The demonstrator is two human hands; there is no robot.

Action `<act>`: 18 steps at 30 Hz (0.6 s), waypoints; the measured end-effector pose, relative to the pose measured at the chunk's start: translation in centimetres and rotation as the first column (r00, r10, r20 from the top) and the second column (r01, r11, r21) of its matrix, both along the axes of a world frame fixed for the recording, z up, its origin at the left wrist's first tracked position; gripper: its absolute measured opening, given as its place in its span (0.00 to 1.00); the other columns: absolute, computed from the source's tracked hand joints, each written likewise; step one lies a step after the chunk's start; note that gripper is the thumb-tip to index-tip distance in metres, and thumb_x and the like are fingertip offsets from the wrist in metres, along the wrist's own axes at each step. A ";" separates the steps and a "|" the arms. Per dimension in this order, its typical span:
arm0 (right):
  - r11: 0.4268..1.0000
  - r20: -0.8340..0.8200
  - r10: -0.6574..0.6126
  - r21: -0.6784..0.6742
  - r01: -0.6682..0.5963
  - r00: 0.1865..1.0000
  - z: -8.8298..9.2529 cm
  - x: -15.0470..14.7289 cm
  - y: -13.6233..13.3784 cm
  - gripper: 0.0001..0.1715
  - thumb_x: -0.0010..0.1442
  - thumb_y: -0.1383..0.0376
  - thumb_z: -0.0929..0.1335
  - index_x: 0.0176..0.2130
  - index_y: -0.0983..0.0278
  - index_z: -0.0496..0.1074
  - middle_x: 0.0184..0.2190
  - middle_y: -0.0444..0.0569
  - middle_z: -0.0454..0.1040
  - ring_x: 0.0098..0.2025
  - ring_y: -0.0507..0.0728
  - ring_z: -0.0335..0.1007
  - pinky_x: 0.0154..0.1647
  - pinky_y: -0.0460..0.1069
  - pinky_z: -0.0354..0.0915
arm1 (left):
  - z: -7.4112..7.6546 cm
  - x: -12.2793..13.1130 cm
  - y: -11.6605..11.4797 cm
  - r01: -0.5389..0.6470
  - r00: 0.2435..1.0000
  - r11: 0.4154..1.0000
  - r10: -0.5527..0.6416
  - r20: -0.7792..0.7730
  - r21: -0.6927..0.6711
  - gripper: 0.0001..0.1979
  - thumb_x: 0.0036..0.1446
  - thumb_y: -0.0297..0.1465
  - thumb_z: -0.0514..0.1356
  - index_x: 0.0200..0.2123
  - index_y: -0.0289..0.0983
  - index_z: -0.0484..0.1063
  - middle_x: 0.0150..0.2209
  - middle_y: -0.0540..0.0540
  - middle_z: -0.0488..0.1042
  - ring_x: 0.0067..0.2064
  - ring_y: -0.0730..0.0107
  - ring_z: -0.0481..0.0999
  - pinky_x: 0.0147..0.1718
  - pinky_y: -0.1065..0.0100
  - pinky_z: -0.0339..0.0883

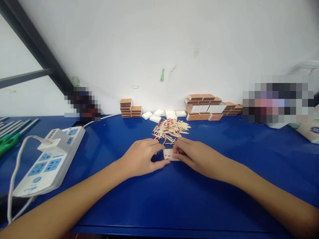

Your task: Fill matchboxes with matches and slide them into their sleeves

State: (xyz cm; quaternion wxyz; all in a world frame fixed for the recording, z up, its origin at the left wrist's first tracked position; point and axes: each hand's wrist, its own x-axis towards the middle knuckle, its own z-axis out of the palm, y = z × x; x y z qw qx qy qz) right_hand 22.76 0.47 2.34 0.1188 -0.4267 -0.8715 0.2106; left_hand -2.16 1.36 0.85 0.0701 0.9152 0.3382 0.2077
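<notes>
A small white matchbox tray lies on the blue table just in front of the match pile. My left hand holds its left end, with the thumb at the near side and the fingers at the far side. Over the tray's right part, my right hand has its fingers pinched at a few matches. Their red heads show inside the tray, while the fingers hide the sticks. Beyond both hands lies a loose heap of red-tipped matches.
White trays lie behind the heap. Brown matchboxes are stacked at the wall, a small stack left and a larger stack right. A power strip with a plugged-in charger and cable stands left, near green-handled scissors.
</notes>
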 end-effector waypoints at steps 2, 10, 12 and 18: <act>0.999 -0.016 0.000 0.046 0.001 1.000 0.0 0.0 0.1 0.11 0.74 0.59 0.64 0.41 0.61 0.71 0.39 0.49 0.76 0.36 0.57 0.71 0.35 0.50 0.61 | 0.1 0.1 0.0 0.003 1.000 1.000 -0.003 -0.002 0.000 0.14 0.64 0.42 0.67 0.43 0.37 0.80 0.34 0.48 0.78 0.34 0.66 0.76 0.32 0.66 0.65; 0.968 -0.075 -0.160 0.185 0.171 0.984 -0.2 2.4 2.7 0.16 0.72 0.54 0.65 0.36 0.60 0.72 0.31 0.48 0.76 0.32 0.56 0.70 0.33 0.51 0.59 | 0.1 0.1 0.0 0.038 0.999 0.998 -0.039 0.023 0.050 0.14 0.66 0.42 0.66 0.45 0.37 0.80 0.33 0.48 0.78 0.33 0.67 0.77 0.33 0.66 0.68; 0.948 -0.068 -0.264 0.168 0.272 0.962 -0.7 2.1 3.0 0.20 0.70 0.50 0.67 0.33 0.60 0.72 0.29 0.48 0.76 0.30 0.56 0.69 0.31 0.51 0.58 | 0.1 0.0 0.0 0.068 0.998 0.996 -0.068 0.005 0.064 0.15 0.66 0.42 0.65 0.46 0.37 0.80 0.33 0.48 0.78 0.33 0.67 0.77 0.33 0.66 0.68; 0.912 0.005 -0.398 0.108 0.395 0.917 -1.3 1.0 2.7 0.11 0.59 0.56 0.71 0.33 0.61 0.72 0.31 0.49 0.78 0.32 0.57 0.72 0.31 0.51 0.60 | -0.2 0.1 -0.2 0.148 0.989 0.983 -0.147 -0.018 0.104 0.17 0.68 0.43 0.63 0.48 0.35 0.78 0.33 0.48 0.78 0.33 0.67 0.77 0.35 0.65 0.68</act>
